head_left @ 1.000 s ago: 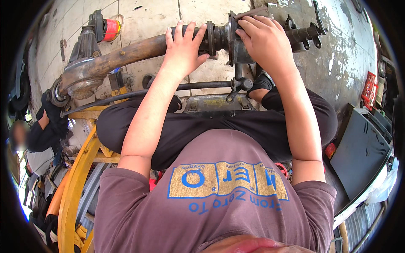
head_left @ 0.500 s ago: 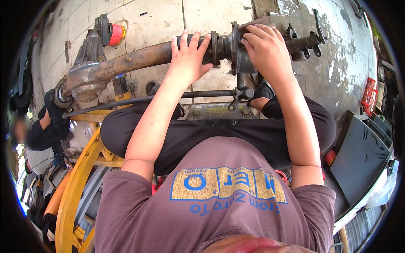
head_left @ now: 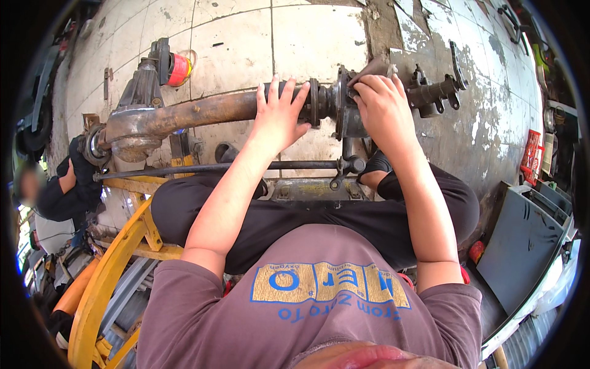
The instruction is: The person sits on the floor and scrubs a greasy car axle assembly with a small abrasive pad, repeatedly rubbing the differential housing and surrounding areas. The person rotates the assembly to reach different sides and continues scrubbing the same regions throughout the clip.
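Observation:
A rusty, greasy vehicle axle (head_left: 206,114) lies across in front of me, with a bulbous differential housing (head_left: 132,134) toward its left end. My left hand (head_left: 279,117) lies on the axle tube with its fingers spread, close to a dark flange (head_left: 314,103). At the hub end, my right hand (head_left: 384,107) is curled over a round flanged plate (head_left: 342,101). Its fingers press on a thin brownish-grey flap (head_left: 370,69), maybe sandpaper or cloth; the fingertips are partly hidden. Below the axle runs a dark tie rod (head_left: 276,165).
A dark steering gear part (head_left: 433,92) lies on the tiles at right. A red-and-yellow can (head_left: 179,69) stands beyond the differential. A yellow metal frame (head_left: 110,270) is at my left, a grey metal cabinet (head_left: 522,246) at right. Another person's arm (head_left: 66,178) is near the axle's left end.
The whole view has shifted, so the axle and hands sit lower in it. My left hand stays on the tube; my right hand has turned slightly, still at the flanged end.

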`<state>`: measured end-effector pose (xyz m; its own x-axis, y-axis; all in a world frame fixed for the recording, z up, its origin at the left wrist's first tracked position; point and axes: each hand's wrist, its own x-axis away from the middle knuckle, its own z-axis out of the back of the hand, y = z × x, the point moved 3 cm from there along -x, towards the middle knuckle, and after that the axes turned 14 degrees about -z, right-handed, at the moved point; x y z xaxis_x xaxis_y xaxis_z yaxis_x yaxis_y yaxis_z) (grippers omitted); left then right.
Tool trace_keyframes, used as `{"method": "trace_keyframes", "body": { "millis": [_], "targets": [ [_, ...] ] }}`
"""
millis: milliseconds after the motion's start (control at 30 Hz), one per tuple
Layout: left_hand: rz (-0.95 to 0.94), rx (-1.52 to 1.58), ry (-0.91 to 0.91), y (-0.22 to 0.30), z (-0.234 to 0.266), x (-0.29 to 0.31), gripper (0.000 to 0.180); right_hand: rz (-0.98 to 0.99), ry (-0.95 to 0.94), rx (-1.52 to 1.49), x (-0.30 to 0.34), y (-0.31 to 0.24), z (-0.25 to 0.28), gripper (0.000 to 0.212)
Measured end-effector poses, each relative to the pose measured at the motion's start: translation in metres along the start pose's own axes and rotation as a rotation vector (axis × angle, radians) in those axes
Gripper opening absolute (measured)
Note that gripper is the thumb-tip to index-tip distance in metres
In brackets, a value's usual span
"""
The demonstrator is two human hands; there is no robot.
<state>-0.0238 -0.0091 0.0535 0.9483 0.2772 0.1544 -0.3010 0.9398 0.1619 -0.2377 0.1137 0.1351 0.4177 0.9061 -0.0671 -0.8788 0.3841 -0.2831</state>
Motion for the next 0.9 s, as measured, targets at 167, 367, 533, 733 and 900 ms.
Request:
{"method": "trace_keyframes", "body": {
  "millis": [167,367,533,733,900],
  "targets": [
    [0.003,0.006,-0.011,0.0,0.001,0.001,0.107,-0.111,0.079,-0.19,-0.003,0.003,0.0,0.03],
    [0.003,0.024,-0.015,0.001,0.001,0.0,0.107,-0.065,0.159,-0.137,0.001,0.0,-0.006,0.023],
    [0.004,0.028,-0.016,0.0,0.001,0.001,0.106,-0.017,0.003,-0.116,-0.002,0.007,-0.001,0.027],
    [0.006,0.039,-0.008,0.002,0.002,0.001,0.105,0.015,0.072,-0.012,0.001,0.002,-0.002,0.029],
    [0.008,0.049,0.002,0.002,0.005,0.001,0.105,0.058,-0.02,0.034,0.003,0.005,-0.013,0.03]
  ]
}}
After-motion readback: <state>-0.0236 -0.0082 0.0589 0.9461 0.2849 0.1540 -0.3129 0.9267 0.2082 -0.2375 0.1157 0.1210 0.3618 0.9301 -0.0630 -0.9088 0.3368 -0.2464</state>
